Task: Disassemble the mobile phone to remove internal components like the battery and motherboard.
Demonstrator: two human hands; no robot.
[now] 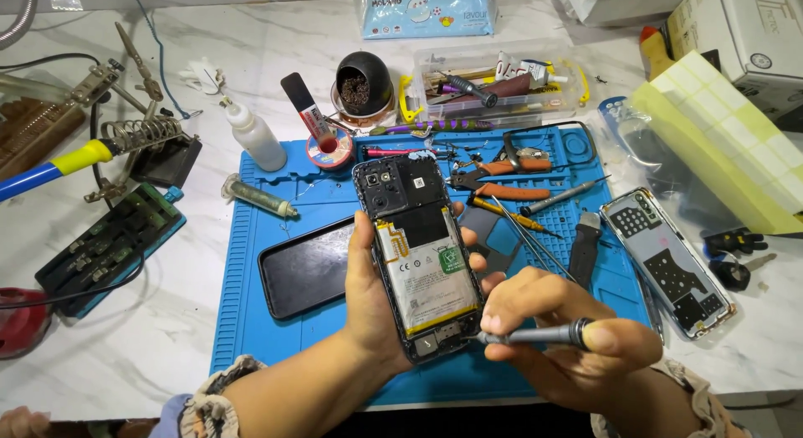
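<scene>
- Left hand (pixel 372 300) wraps around the opened black smartphone with its back cover off (pixel 418 254), thumb along the near edge, fingers curled behind the far edge; the phone is held tilted above the blue silicone work mat (pixel 251 321).
- Phone interior faces up: white battery with a green patch in the middle, camera module at the end away from the hand.
- Right hand (pixel 569 342) is closed in a pinch on a slim grey metal screwdriver (pixel 535 334); the tip touches the phone's lower end, just beside the left palm.
- Left of the left hand, a black rectangular phone panel (pixel 305 266) lies flat on the mat.
- Beyond the right hand: orange-handled pliers (pixel 502 179), tweezers and a black-handled tool on the mat.
- Right of the right hand, off the mat, a detached transparent phone back cover with black patches (pixel 669 262) rests on the white marble-patterned table (pixel 117 354).
- Far above the left hand: white plastic squeeze bottle (pixel 258 138).
</scene>
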